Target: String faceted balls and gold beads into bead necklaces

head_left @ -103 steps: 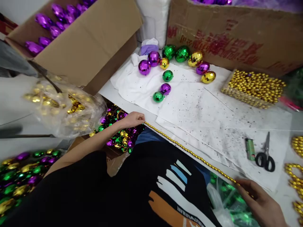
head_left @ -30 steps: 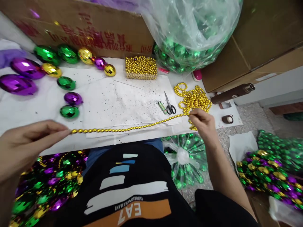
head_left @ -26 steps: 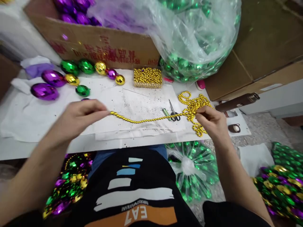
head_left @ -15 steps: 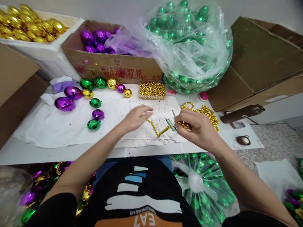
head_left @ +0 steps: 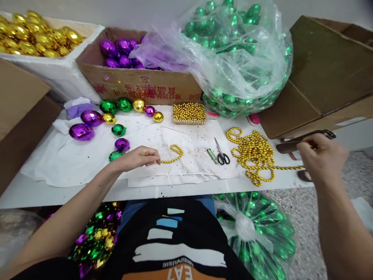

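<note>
The white table [head_left: 93, 197] runs below one bulging clear bag [head_left: 241, 74] of green baubles. The right hand [head_left: 324, 160] is closed around a second strand [head_left: 287, 168] leading from one tangled gold heap [head_left: 253, 146]. The left hand [head_left: 138, 158] pinches one short bead strand [head_left: 177, 157], shiny gold, round-beaded, its free end hooked over the white cloth [head_left: 151, 136]. Left lie eleven faceted baubles [head_left: 82, 132]: four purple, four green, three gold. One pair of scissors [head_left: 222, 154] rests midway.

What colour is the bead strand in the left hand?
Shiny gold; the bead strand shows best in the head view.
</note>
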Demonstrator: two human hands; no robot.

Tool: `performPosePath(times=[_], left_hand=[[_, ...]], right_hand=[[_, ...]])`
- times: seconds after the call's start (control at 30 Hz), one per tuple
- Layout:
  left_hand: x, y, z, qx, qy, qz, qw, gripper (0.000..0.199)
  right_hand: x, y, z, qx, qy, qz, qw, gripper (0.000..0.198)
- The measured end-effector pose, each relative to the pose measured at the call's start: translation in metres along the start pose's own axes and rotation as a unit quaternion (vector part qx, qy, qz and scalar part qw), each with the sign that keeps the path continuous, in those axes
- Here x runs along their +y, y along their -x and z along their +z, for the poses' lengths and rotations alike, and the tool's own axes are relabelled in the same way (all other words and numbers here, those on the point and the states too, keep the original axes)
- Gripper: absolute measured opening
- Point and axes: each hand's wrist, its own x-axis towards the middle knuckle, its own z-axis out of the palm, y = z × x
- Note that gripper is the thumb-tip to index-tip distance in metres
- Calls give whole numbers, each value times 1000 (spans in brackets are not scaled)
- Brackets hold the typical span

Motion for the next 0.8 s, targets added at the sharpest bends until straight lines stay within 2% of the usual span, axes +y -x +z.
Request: performPosePath(times=[0.1, 0.17, 0.27, 0.33, 0.47, 0.57, 0.63, 0.67, 0.7, 0.77, 0.8], left_hand=[[-25, 2, -15, 57, -12, -12, 998, 33], [-35, 2, -20, 102, -14, -10, 995, 32], [-38, 5, -22, 182, 35, 25, 982, 30], [-34, 8, -20, 213, 102, 54, 970, 30], [-22, 10, -6, 175, 220, 62, 958, 32], [-14, 5, 6, 156, 205, 71, 964, 28], [-7, -1, 15, 153, 178, 82, 969, 28], [-4, -3, 19, 150, 169, 86, 970, 28], [0, -5, 23, 147, 165, 88, 971, 28], [5, -9, 29, 146, 164, 92, 971, 28], [6, -9, 32, 146, 164, 96, 971, 28]], right_hand=[[37, -3, 12, -13, 57, 109, 992, 11], [44, 2, 23, -59, 64, 139, 986, 12], [43, 15, 41, -128, 64, 113, 983, 9], [41, 24, 54, -156, 67, 74, 983, 9], [21, 41, 77, -204, 92, -42, 974, 11], [-26, 50, 86, -190, 60, -77, 977, 16], [-77, 57, 89, -196, -61, -87, 975, 22], [-105, 62, 91, -224, -151, -99, 958, 23], [-135, 67, 92, -262, -241, -117, 927, 22], [-190, 79, 96, -333, -385, -130, 851, 23], [-213, 85, 99, -364, -436, -125, 813, 31]])
